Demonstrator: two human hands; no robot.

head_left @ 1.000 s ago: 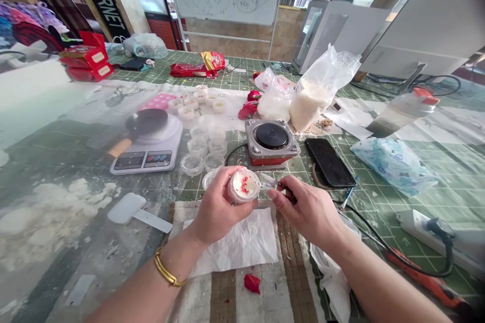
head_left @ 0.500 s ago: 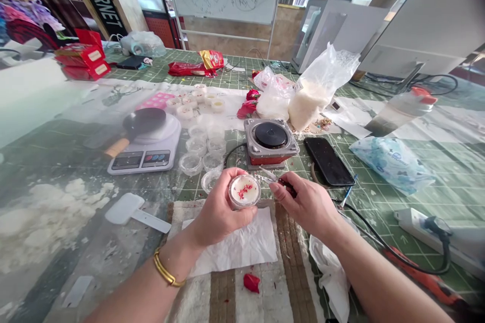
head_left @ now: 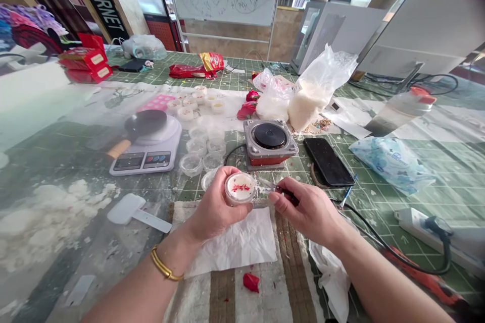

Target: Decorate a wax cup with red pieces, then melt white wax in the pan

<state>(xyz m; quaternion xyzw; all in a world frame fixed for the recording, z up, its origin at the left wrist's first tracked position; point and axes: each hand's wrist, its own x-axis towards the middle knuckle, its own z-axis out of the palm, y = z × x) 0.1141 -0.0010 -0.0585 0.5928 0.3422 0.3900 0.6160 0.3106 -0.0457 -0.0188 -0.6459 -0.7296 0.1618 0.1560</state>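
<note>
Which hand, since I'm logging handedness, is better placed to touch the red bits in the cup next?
Probably the right hand: its fingers pinch a thin tool whose tip lies at the cup rim. The left hand is occupied gripping the cup.

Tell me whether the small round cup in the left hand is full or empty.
Full: the cup in the left hand shows white filling up near its rim, with red flecks on top.

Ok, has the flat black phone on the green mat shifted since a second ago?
No. The flat black phone lies right of the square silver hot plate, same gap and angle as earlier.
</note>
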